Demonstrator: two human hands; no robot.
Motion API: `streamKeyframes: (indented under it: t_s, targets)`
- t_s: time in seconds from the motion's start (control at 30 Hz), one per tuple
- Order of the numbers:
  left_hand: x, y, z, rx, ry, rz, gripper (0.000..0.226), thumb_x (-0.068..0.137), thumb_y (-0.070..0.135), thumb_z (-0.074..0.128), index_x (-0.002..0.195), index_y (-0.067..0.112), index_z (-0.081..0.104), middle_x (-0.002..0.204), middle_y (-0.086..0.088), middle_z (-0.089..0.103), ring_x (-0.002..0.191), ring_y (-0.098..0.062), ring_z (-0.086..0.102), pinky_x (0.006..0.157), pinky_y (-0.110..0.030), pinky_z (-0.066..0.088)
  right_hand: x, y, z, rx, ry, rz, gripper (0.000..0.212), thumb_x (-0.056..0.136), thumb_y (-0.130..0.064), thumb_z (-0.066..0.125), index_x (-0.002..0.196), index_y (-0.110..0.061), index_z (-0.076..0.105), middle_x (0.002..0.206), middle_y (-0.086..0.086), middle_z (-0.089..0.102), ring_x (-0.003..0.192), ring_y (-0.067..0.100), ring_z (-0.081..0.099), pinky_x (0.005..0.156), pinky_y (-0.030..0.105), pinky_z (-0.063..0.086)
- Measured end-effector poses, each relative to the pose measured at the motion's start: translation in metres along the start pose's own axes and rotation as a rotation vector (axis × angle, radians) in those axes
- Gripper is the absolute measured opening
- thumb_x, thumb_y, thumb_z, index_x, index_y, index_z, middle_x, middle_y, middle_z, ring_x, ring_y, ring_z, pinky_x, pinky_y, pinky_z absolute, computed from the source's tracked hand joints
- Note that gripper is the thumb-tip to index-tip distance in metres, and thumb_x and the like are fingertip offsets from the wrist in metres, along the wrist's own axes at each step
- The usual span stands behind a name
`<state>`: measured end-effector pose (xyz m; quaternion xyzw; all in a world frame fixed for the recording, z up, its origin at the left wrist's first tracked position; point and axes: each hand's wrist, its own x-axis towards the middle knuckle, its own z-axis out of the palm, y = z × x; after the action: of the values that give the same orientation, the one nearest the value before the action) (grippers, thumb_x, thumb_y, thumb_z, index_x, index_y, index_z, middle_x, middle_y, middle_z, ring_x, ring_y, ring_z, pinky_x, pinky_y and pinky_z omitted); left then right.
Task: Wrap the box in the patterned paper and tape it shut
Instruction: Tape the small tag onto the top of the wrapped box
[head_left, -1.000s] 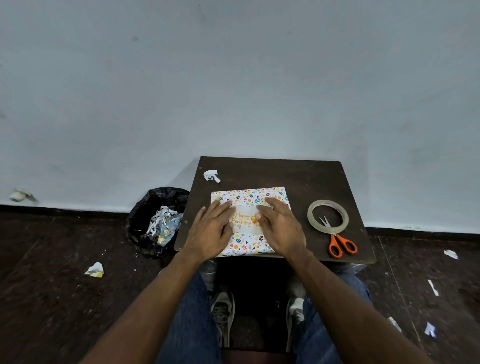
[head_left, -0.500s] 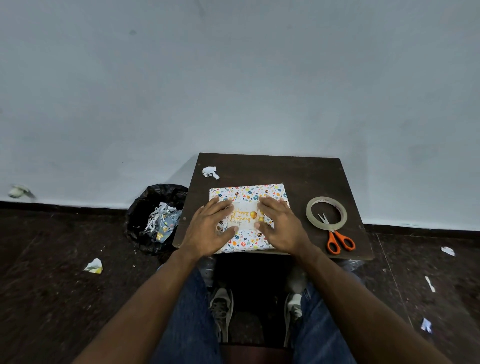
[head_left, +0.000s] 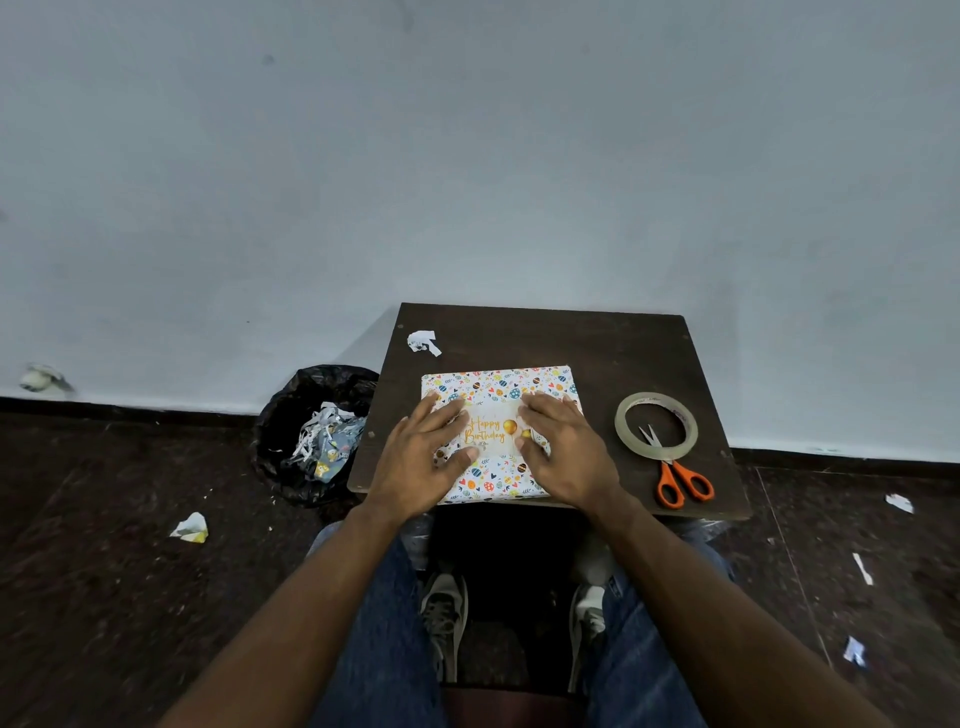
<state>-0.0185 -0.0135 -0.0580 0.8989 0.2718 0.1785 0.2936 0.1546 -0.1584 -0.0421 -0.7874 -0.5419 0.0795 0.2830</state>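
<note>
Setting: pale blue-grey wall behind a small dark brown wooden table (head_left: 597, 353), dark floor below.
Box: flat rectangular box wrapped in white patterned paper with gold "Happy Birthday" lettering (head_left: 498, 387) — lying flat at the table's near edge.
Left hand (head_left: 423, 460): fingers straight, spread, palm down on the box's left half; grips nothing.
Right hand (head_left: 569, 452): likewise flat on the box's right half, fingers extended.
Tape: clear tape roll (head_left: 655, 425) right of the box.
Scissors: orange-handled scissors (head_left: 675, 473) — blades inside the roll.
Scrap: crumpled white paper scrap (head_left: 423, 343) beyond the box.
Bin: black-lined bin of paper shreds (head_left: 311, 431) left of the box, on the floor.
</note>
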Motion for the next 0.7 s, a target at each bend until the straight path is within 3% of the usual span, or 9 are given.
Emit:
streamKeyframes:
  t_s: [0.3,0.4,0.5,0.6,0.7]
  targets:
    - [0.000,0.012,0.001,0.027,0.010,-0.080,0.068,0.085,0.064,0.044,0.133,0.019,0.060,0.151,0.012,0.042,0.149,-0.015,0.020,0.116,-0.055,0.025,0.000,-0.005,0.006,-0.099,0.055,-0.025,0.042,0.087,-0.022,0.052,0.120,-0.001,0.069,0.137,0.012,0.059,0.132,0.029,0.052,0.115,0.041,0.025]
    - [0.001,0.021,-0.001,0.067,-0.016,-0.115,0.049,0.093,0.045,0.058,0.134,0.019,0.059,0.153,0.012,0.039,0.149,-0.013,0.017,0.118,-0.053,0.020,-0.001,-0.007,0.004,-0.068,0.044,0.015,0.038,0.092,-0.018,0.055,0.127,-0.004,0.065,0.145,0.007,0.053,0.138,0.023,0.044,0.118,0.033,0.017]
    - [0.000,0.031,0.002,0.123,-0.024,-0.180,0.041,0.097,0.032,0.057,0.137,0.020,0.057,0.155,0.015,0.033,0.150,-0.010,0.014,0.121,-0.045,0.015,0.004,-0.004,0.000,0.028,0.017,0.067,0.037,0.097,-0.020,0.058,0.132,-0.010,0.062,0.150,0.000,0.047,0.142,0.015,0.036,0.119,0.026,0.010]
    - [-0.002,0.041,0.003,0.209,-0.031,-0.215,0.040,0.099,0.027,0.052,0.138,0.023,0.055,0.158,0.017,0.028,0.150,-0.011,0.011,0.120,-0.044,0.014,0.005,-0.003,-0.013,0.212,-0.039,0.142,0.034,0.095,-0.016,0.063,0.129,-0.012,0.064,0.148,0.000,0.049,0.141,0.016,0.038,0.118,0.033,0.023]
    - [-0.001,0.048,0.002,0.281,-0.051,-0.229,0.038,0.099,0.026,0.049,0.137,0.024,0.055,0.160,0.016,0.024,0.151,-0.013,0.008,0.121,-0.047,0.014,-0.005,0.008,-0.031,0.170,0.142,0.164,0.028,0.091,-0.008,0.065,0.119,-0.008,0.069,0.130,0.008,0.063,0.121,0.023,0.058,0.095,0.030,0.045]
